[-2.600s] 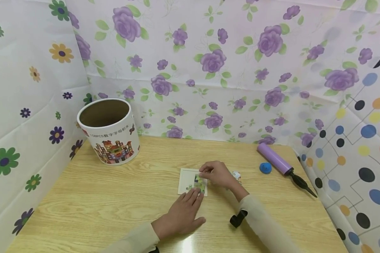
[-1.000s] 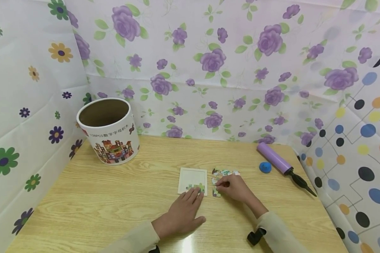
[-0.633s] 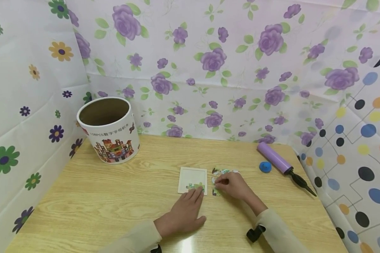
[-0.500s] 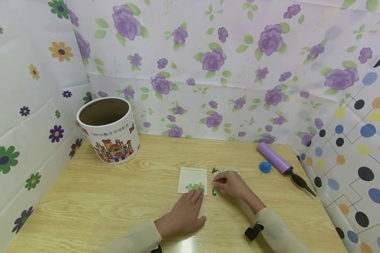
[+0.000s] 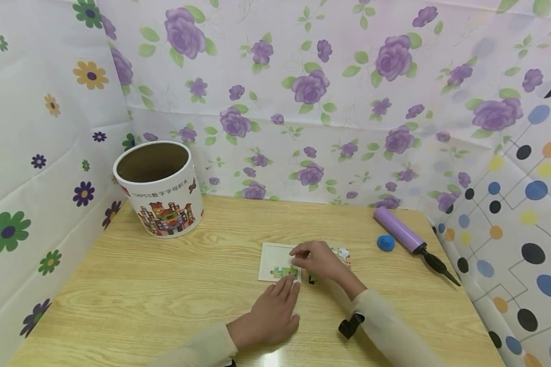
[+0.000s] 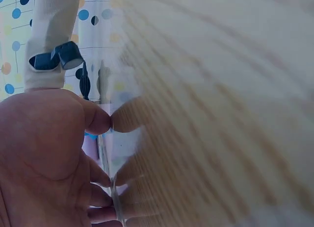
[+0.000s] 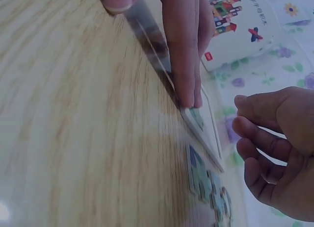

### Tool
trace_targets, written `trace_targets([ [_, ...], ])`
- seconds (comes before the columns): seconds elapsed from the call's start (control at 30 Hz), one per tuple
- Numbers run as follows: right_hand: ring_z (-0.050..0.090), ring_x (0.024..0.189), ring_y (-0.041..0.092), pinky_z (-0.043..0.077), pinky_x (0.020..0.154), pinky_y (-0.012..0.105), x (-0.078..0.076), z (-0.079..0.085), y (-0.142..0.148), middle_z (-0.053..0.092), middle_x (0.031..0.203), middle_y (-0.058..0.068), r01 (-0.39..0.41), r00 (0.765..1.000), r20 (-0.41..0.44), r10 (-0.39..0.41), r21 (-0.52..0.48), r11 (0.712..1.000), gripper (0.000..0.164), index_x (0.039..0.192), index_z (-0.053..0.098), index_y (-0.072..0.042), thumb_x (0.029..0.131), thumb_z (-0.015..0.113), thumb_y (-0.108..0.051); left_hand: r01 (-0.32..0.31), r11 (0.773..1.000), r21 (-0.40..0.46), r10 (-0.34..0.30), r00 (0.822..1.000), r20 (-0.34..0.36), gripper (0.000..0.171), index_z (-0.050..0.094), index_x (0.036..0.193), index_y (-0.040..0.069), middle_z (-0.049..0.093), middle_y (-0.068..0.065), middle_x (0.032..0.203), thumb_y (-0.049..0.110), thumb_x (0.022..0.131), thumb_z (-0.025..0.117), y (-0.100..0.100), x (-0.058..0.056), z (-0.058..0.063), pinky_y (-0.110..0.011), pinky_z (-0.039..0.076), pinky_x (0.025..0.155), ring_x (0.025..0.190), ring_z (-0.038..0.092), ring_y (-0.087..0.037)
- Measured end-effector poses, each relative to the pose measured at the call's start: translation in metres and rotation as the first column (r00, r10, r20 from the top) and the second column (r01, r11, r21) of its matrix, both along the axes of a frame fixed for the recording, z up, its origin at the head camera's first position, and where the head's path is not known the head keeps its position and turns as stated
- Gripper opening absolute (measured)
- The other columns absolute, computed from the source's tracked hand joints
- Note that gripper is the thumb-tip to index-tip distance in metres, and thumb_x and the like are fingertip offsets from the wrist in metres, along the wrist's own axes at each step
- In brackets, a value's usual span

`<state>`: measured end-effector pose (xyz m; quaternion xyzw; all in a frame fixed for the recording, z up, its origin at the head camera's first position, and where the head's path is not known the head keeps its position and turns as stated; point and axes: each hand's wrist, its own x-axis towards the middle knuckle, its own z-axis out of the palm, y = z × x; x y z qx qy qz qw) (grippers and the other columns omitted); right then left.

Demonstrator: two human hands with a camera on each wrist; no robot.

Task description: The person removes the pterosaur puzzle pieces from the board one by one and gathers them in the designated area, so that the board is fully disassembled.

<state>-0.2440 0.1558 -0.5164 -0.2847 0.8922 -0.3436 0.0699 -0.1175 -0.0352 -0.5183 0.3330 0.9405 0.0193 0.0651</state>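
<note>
A cream puzzle board (image 5: 268, 261) with a raised rim lies on the table, green jigsaw pieces (image 5: 281, 272) joined along its near edge. My left hand (image 5: 274, 313) rests with straight fingers on the board's near right corner, over part of these pieces. Above the board's right side is my right hand (image 5: 319, 261), thumb and fingers bent inward. In the right wrist view its fingertips (image 7: 239, 123) are clear of the board, and I cannot tell whether a piece is between them. Loose jigsaw pieces (image 5: 343, 253) lie right of the board, some hidden by this hand.
A large white printed bucket (image 5: 158, 191) stands at the back left. At the right lie a small blue object (image 5: 385, 243) and a purple hand pump (image 5: 399, 230) with a black nozzle. Patterned cloth (image 5: 275, 102) walls the wooden table (image 5: 165, 285) on the back and sides.
From the loose pieces, my right hand has moved left and up over the board. Earlier, a piece lay higher on the board under that hand; that spot was bare afterwards. My left hand stays almost still.
</note>
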Motion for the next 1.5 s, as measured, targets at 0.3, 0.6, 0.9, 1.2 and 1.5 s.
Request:
trace_targets([
  [0.3, 0.065, 0.085, 0.006, 0.055, 0.076, 0.028, -0.007, -0.006, -0.024, 0.072, 0.093, -0.011, -0.054, 0.998, 0.043, 0.054, -0.011, 0.998, 0.019, 0.112, 0.079, -0.015, 0.098, 0.072, -0.025, 0.043, 0.998, 0.043, -0.04, 0.998, -0.057, 0.063, 0.039, 0.154, -0.005, 0.034, -0.026, 0.161, 0.036, 0.106, 0.042, -0.001, 0.0, -0.004, -0.042, 0.034, 0.118, 0.15, 0.033, -0.035],
  [0.6, 0.065, 0.086, 0.005, 0.055, 0.075, 0.026, -0.008, -0.014, -0.033, 0.075, 0.102, -0.006, -0.087, 0.994, 0.065, 0.087, -0.001, 0.996, 0.014, 0.106, 0.082, -0.018, 0.097, 0.073, -0.024, 0.045, 0.999, -0.013, -0.046, 0.996, -0.077, 0.064, 0.038, 0.155, -0.003, 0.03, -0.023, 0.164, 0.039, 0.107, 0.042, -0.002, 0.001, -0.003, -0.039, 0.032, 0.119, 0.152, 0.03, -0.031],
  [0.9, 0.062, 0.08, 0.002, 0.054, 0.07, 0.023, -0.007, -0.017, -0.035, 0.068, 0.093, -0.009, -0.149, 0.988, 0.037, 0.147, 0.05, 0.988, 0.013, 0.103, 0.082, -0.018, 0.094, 0.077, -0.024, 0.069, 0.998, -0.005, -0.069, 0.994, -0.083, 0.064, 0.038, 0.155, -0.004, 0.027, -0.024, 0.164, 0.039, 0.107, 0.042, -0.004, 0.0, -0.003, -0.04, 0.033, 0.118, 0.154, 0.026, -0.032],
  [1.2, 0.065, 0.079, 0.001, 0.055, 0.072, 0.024, -0.006, -0.017, -0.038, 0.071, 0.092, -0.01, -0.13, 0.988, 0.087, 0.126, 0.037, 0.991, 0.006, 0.098, 0.079, -0.02, 0.093, 0.077, -0.022, 0.064, 0.998, -0.016, -0.065, 0.993, -0.094, 0.064, 0.038, 0.155, -0.002, 0.028, -0.02, 0.165, 0.04, 0.106, 0.042, -0.004, 0.002, 0.001, -0.038, 0.033, 0.118, 0.154, 0.026, -0.029],
  [1.5, 0.066, 0.07, 0.006, 0.055, 0.067, 0.026, -0.005, -0.015, -0.038, 0.069, 0.081, -0.013, -0.108, 0.985, 0.137, 0.107, 0.001, 0.994, 0.003, 0.094, 0.075, -0.023, 0.093, 0.077, -0.022, 0.054, 0.998, 0.033, -0.051, 0.993, -0.106, 0.064, 0.041, 0.154, -0.001, 0.032, -0.019, 0.163, 0.039, 0.105, 0.044, -0.005, 0.0, -0.003, -0.041, 0.038, 0.111, 0.151, 0.031, -0.03],
])
